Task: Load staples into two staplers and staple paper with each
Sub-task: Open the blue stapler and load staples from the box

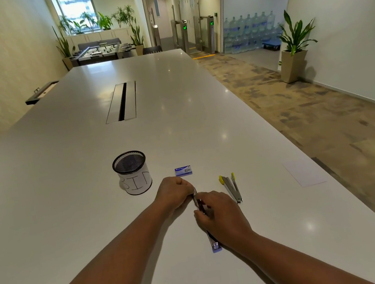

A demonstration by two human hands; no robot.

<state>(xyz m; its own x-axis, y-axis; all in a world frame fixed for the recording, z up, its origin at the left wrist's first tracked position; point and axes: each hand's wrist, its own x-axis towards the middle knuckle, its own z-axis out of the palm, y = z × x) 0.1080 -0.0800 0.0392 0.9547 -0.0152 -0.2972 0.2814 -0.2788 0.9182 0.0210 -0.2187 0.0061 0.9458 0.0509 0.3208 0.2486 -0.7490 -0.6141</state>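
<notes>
A long white table [70, 186] is seen, with a cable slot [122, 101] set into its middle. A black mesh cup [132, 172], wrapped in a paper label with hand-drawn letters, stands to the left of the hands. Just beyond the hands a small blue staple box [183, 170] lies flat. To the right, a yellow-tipped stapler [231, 187] is laid swung open in a V, apart from both hands. Further right, near the table's edge, a sheet of white paper [304, 173] lies flat. Potted plants, a foosball table and stacked water bottles are visible in the background.

A purple stapler [213, 242] is laid opened out long on the table between the hands, its near end showing below the right wrist. Its far end is pinched by the curled fingers of the left hand [174, 192]. The right hand [221, 216] is curled over its middle, gripping it; much of the stapler is hidden beneath it.
</notes>
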